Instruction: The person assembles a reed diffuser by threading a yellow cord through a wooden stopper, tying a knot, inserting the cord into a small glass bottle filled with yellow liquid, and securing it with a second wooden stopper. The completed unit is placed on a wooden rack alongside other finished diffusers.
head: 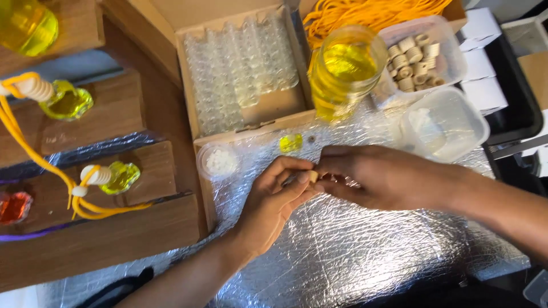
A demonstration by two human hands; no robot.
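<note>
The left hand [273,199] and right hand [377,174] meet over the silver foil mat [342,251], pinching a small wooden cap [313,176] between fingertips; a jar of yellow liquid [342,71] stands behind. Beside it sits a box of small clear bottles [242,68].

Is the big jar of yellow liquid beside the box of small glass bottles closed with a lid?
No: the jar stands open-topped, its rim bare, right of the box of glass bottles.

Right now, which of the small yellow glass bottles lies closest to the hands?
The capless small yellow glass bottle on the silver foil, just above both hands. The two corded, capped ones sit away on wooden shelves.
</note>
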